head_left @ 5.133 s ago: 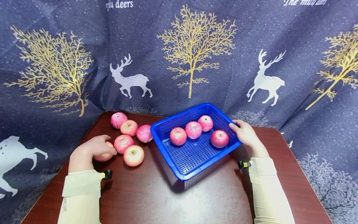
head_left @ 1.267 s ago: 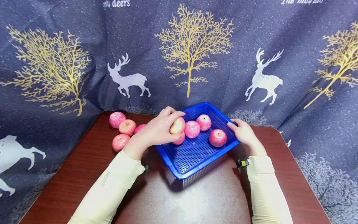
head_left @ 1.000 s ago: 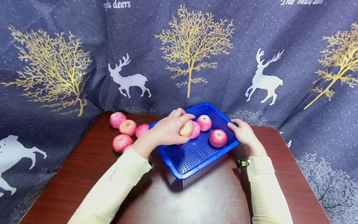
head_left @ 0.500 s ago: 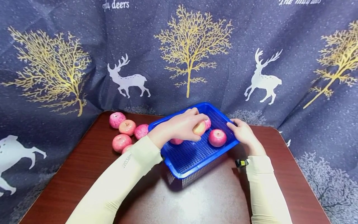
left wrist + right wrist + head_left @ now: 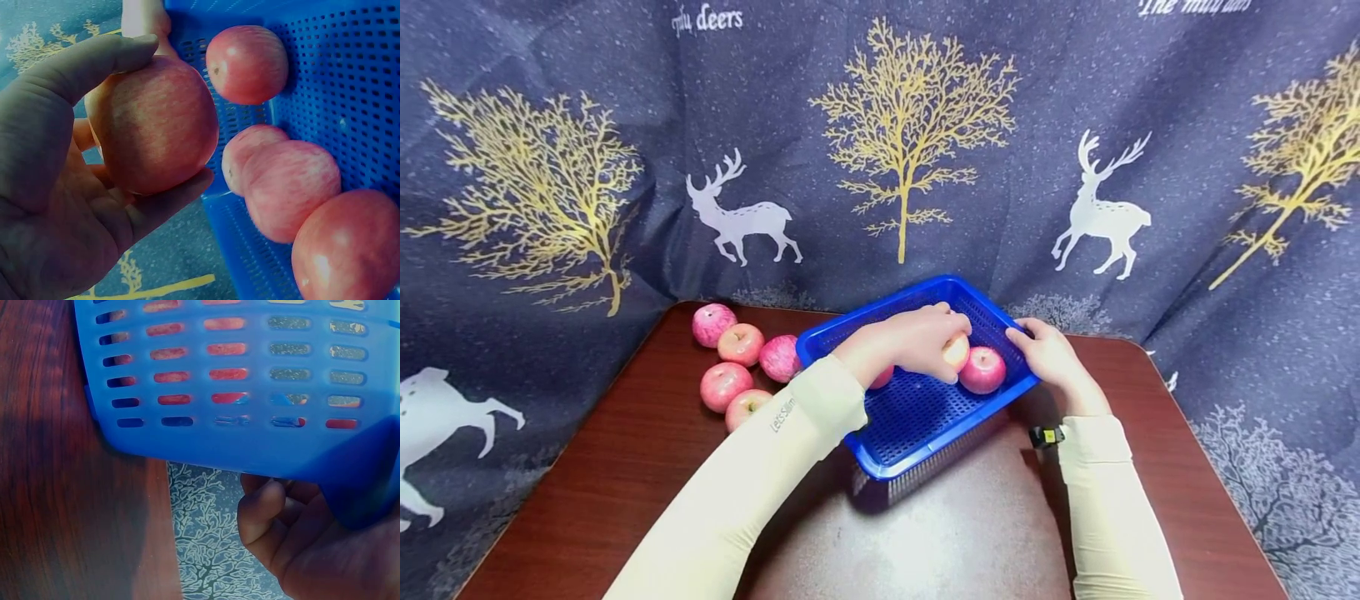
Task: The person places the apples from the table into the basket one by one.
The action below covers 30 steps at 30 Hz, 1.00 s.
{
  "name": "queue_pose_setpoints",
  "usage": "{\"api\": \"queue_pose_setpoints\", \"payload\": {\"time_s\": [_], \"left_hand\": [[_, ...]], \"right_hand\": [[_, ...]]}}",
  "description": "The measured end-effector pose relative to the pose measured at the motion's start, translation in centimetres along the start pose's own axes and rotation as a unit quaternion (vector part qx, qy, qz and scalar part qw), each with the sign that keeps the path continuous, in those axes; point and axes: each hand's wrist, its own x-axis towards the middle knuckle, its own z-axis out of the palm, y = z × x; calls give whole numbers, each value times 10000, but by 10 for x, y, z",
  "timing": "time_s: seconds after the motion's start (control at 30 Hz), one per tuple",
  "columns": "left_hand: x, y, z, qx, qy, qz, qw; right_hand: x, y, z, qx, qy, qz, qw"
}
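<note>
My left hand (image 5: pixel 917 337) reaches into the blue plastic basket (image 5: pixel 955 430) and grips a pink-yellow apple (image 5: pixel 957 352), thumb on one side and fingers round the other. In the head view this apple overlaps a red apple (image 5: pixel 983 371) lying in the basket. The left wrist view shows more apples in the basket, among them a pink apple (image 5: pixel 294 190); in the head view my left hand and forearm mostly hide these. With my right hand (image 5: pixel 1052 358) I hold the basket's right end, thumb over the rim and fingers curled beneath it, as the right wrist view shows.
Several apples sit grouped on the brown table (image 5: pixel 587 492) left of the basket, a striped apple (image 5: pixel 778 358) close to its left corner. Part of another apple (image 5: pixel 747 407) shows beside my left sleeve. Behind the table hangs a dark blue cloth (image 5: pixel 820 142) printed with deer and trees.
My left hand has picked up an apple from the left of the table and carried it right, over the basket to its right part. My right hand stays on the rim.
</note>
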Motion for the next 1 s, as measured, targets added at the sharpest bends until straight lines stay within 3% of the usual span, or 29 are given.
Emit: {"api": "queue_pose_setpoints", "payload": {"time_s": [0.2, 0.3, 0.5, 0.73, 1.0], "left_hand": [[13, -1, 10, 135, -69, 82, 9999], [16, -2, 13, -25, -90, 109, 9999], [21, -8, 22, -291, -187, -105, 9993], [24, -6, 37, 222, -334, -495, 9980], [27, 2, 48, 633, -487, -664, 9946]], "right_hand": [[0, 0, 1, -3, 17, -1, 10000], [-1, 0, -1, -26, 26, -18, 10000], [-2, -2, -1, 15, 39, 0, 10000], [-1, -2, 0, 95, 37, 19, 9999], [0, 0, 2, 187, 25, 59, 9998]]}}
